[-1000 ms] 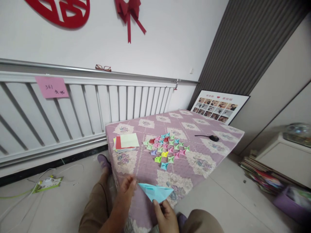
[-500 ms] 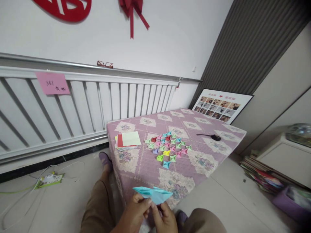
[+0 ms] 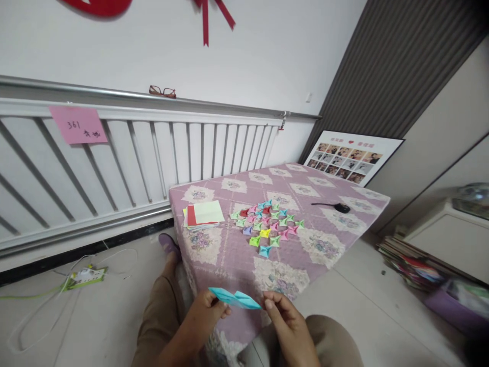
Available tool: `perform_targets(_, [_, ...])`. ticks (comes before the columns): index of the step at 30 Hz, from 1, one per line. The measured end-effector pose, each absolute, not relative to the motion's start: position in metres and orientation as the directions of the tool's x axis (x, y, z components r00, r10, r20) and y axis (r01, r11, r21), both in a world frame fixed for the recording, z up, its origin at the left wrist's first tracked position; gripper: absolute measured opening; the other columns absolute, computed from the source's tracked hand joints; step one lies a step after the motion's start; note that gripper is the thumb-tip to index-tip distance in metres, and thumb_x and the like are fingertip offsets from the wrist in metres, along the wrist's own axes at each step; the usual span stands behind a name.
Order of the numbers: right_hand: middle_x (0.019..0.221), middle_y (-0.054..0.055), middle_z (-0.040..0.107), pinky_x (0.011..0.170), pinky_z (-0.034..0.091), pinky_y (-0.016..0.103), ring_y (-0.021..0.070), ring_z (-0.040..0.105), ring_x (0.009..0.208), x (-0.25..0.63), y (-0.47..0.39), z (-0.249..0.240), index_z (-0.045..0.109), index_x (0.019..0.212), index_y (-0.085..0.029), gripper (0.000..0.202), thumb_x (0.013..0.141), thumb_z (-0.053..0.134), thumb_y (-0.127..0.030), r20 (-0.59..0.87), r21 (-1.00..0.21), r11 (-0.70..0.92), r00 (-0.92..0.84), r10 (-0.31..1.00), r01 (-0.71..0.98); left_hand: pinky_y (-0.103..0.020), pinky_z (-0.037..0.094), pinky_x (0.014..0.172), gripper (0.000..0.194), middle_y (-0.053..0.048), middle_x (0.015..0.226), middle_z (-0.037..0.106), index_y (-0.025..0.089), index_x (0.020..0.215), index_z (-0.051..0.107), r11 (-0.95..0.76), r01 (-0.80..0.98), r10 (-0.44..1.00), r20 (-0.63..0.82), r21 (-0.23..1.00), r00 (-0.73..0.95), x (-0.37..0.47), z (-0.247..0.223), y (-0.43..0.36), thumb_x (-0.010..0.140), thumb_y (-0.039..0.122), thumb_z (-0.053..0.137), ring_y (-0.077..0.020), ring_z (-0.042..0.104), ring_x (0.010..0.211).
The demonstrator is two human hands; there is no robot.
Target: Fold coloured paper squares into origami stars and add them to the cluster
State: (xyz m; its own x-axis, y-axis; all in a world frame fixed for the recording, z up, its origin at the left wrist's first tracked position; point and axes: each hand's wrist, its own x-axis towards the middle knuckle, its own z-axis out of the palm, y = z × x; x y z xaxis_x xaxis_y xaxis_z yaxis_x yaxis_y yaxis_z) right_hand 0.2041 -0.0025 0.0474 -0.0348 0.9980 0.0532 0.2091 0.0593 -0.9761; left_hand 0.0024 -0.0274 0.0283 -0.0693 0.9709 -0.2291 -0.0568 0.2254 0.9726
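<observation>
A folded light-blue paper (image 3: 235, 298) is held over the near edge of the table. My left hand (image 3: 209, 317) pinches its left part between thumb and fingers. At the paper's right tip is my right hand (image 3: 287, 326), its thumb and index finger close together; whether they grip the tip is hard to tell. Beyond them, several small folded paper pieces (image 3: 265, 233) in blue, green, pink, red, yellow and purple stand in rows on the patterned tablecloth (image 3: 225, 255). To their left lies a stack of coloured sheets (image 3: 207, 212), pale green on top.
A black ladle-like object (image 3: 341, 208) lies at the table's right. Behind are a white radiator (image 3: 198, 153), glasses (image 3: 162, 92) on its pipe and a photo board (image 3: 351, 158). A power strip (image 3: 86, 277) sits on the floor at left.
My right hand has moved right from the paper's middle to its right tip. My left hand has shifted slightly left, and the paper is now tilted and looks narrower. The view has shifted slightly.
</observation>
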Motion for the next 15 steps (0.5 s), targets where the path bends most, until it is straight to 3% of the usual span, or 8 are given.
perform_targets(7, [0.074, 0.001, 0.065, 0.067, 0.048, 0.025, 0.0168, 0.061, 0.071, 0.186, -0.014, 0.073, 0.068, 0.084, -0.022, 0.016, 0.075, 0.058, -0.03, 0.193, -0.867, 0.288, -0.258, 0.947, 0.407, -0.025, 0.037, 0.065, 0.012, 0.001, 0.069, 0.06, 0.018, 0.076, 0.064, 0.111, 0.049, 0.991, -0.114, 0.993, 0.068, -0.003, 0.038, -0.033, 0.067, 0.022, 0.057, -0.0153, 0.05, 0.068])
perform_targets(15, [0.071, -0.002, 0.061, 0.064, 0.043, 0.023, 0.0143, 0.057, 0.069, 0.179, -0.019, 0.072, 0.062, 0.073, -0.022, 0.01, 0.075, 0.053, -0.018, 0.137, -0.787, 0.362, -0.431, 0.892, 0.499, -0.024, 0.037, 0.065, 0.01, 0.002, 0.069, 0.055, 0.017, 0.076, 0.062, 0.052, 0.161, 0.985, -0.077, 0.986, 0.154, -0.002, 0.049, -0.035, 0.074, 0.021, 0.052, -0.0144, 0.048, 0.069])
